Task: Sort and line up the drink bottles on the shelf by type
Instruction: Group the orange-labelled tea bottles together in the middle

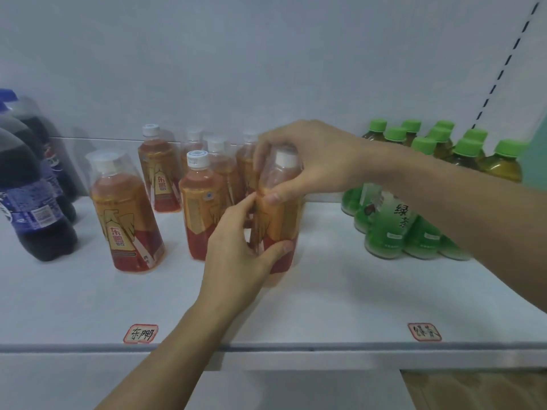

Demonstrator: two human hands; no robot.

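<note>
A white shelf (325, 294) seen from above, holding three kinds of drinks. In the middle, a person holds one orange drink bottle (279, 220) upright with both hands. The left hand (236, 250) wraps its grip around the lower body, thumb across the front. The right hand (299, 161) closes its grip over the shoulder and capped top. The bottle stands just right of the other orange bottles (165, 184), which are loosely scattered. Dark cola bottles (32, 184) stand far left; green tea bottles (420, 184) cluster at right. The step appears to be placing this bottle; next it likely needs nudging level with its neighbours, label forward.
</note>
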